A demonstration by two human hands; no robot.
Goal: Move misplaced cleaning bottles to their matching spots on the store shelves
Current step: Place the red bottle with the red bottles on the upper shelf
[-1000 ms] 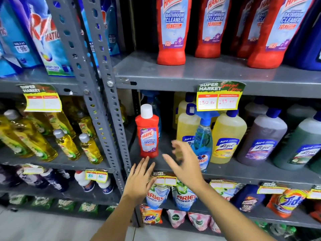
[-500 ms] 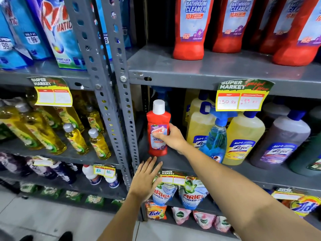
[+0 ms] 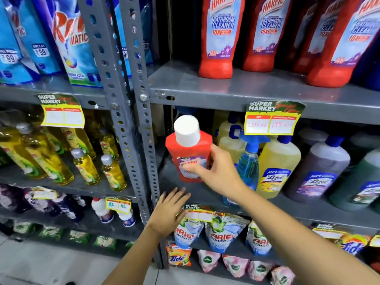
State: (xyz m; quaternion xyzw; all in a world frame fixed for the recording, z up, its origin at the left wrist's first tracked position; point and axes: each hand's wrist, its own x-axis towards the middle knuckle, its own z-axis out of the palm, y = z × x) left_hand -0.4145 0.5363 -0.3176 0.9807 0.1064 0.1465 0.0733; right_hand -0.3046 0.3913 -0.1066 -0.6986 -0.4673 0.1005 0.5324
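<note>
1. The right hand [image 3: 218, 171] grips the small red bottle [image 3: 190, 153] around its label.
2. The bottle tilts, white cap toward the camera, just below the shelf [image 3: 236, 91] where big red bottles [image 3: 218, 38] stand.
3. The left hand [image 3: 168, 210] is flat, fingers spread, holding nothing, below the small bottle.
</note>
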